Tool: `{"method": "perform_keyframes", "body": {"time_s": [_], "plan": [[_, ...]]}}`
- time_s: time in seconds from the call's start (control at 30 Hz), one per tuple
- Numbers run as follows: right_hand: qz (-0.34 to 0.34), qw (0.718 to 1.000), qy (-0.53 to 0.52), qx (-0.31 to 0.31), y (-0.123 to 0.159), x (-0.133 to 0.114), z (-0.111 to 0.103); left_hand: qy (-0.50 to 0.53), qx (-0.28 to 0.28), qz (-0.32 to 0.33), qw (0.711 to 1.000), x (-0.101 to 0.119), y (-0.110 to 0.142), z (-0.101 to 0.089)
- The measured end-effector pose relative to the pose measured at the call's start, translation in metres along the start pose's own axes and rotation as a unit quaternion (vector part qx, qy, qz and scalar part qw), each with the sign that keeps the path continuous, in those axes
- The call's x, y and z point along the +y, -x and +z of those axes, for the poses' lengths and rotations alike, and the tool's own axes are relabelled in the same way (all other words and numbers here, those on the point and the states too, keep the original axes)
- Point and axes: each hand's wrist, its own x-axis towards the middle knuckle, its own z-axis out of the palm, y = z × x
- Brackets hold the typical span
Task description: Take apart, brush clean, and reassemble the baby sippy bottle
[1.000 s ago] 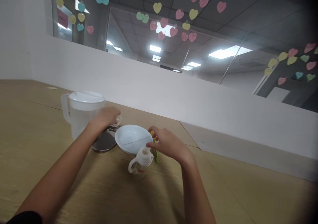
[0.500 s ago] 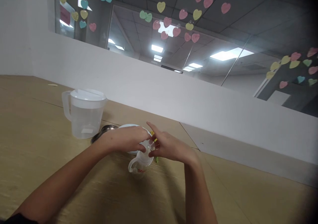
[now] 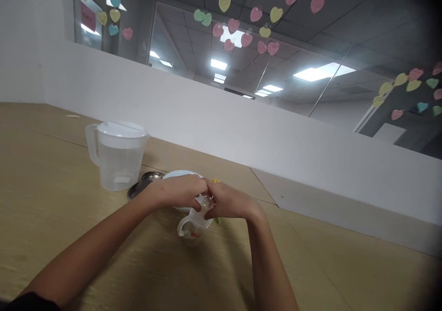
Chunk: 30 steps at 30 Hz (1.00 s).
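A small clear measuring cup [image 3: 192, 234] with a white handle and red print stands on the table. Over its mouth, a see-through plastic piece [image 3: 206, 202] shows between my hands; its kind I cannot make out. My left hand [image 3: 184, 191] curls round it from the left, thumb pointing down. From the right, my right hand [image 3: 229, 201] closes on the same piece, its fingertips meeting those of the left. Behind the hands, a pale blue plate [image 3: 181, 173] is partly covered, and a yellow and green object [image 3: 218, 219] shows only in bits.
On the left stands a large translucent pitcher [image 3: 120, 157] with a white lid. A metal tray [image 3: 142, 182] lies between it and the plate. A white wall [image 3: 207, 118] with a window above borders the table's [image 3: 86, 237] far side.
My right hand has moved slightly left, and its raised, spread index finger has come down against my left hand. The cup and pitcher stay in place; the view shifts a little.
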Motion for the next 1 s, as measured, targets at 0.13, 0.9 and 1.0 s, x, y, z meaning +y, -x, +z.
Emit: {"method": "perform_keyframes", "body": {"time_s": [0.13, 0.9, 1.0], "plan": [[-0.015, 1.000, -0.008, -0.007, -0.003, 0.003, 0.001, 0.019, -0.002, -0.009, 1.000, -0.003, -0.003, -0.002], [-0.018, 1.000, -0.007, -0.015, -0.009, 0.015, 0.002, 0.279, 0.276, -0.044, 0.919, -0.051, 0.016, 0.092], [-0.023, 1.000, -0.001, -0.019, -0.008, 0.013, 0.003, 0.200, 0.322, -0.054, 0.924, -0.048, 0.026, 0.130]]}}
